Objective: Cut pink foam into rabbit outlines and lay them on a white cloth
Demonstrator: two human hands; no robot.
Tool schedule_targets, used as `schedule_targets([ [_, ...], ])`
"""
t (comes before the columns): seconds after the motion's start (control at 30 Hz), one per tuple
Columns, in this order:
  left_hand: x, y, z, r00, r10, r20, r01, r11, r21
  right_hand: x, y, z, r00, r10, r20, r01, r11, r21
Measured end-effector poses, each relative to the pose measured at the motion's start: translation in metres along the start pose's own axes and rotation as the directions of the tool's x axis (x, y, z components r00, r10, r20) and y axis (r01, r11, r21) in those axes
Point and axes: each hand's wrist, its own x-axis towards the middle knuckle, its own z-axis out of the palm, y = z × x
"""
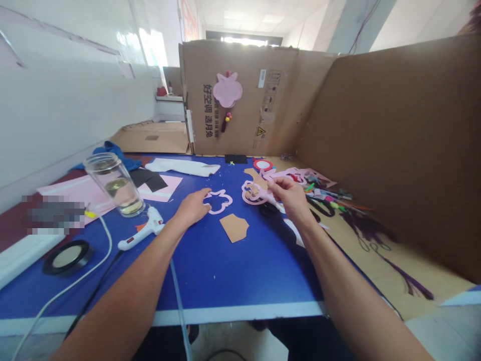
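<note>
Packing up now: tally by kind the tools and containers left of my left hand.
Glue gun: 1
Glass jar: 1
Black tape roll: 1
Total: 3

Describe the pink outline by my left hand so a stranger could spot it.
On the blue table, at the left hand, lies a thin pink flower outline, hollow inside. The tan card piece beside it is solid, and the pink cutout in the right hand has several loops; this is one bare rim.
</note>
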Motion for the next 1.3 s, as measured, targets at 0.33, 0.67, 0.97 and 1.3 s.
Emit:
schedule_targets([
  [0.33,0.003,-0.007,0.008,0.998,0.015,-0.061,-0.026,0.981,-0.193,0.000,0.000,0.001,1.000,-0.005,-0.002,0.005,1.000,-0.025],
  [0.67,0.001,-0.005,0.008,0.999,0.010,-0.041,-0.015,0.992,-0.128,0.000,0.000,0.001,1.000,0.005,-0.005,-0.005,1.000,-0.002],
  [0.97,0.002,0.002,0.006,0.990,0.048,-0.135,-0.052,0.998,-0.030,0.002,0.005,0.001,1.000,0.001,-0.010,-0.001,1.000,0.006],
  [1.3,-0.001,0.022,-0.003,0.958,-0.085,-0.274,0.051,0.990,-0.128,0.001,0.010,0.002,0.999,0.011,-0.034,-0.010,1.000,0.015],
])
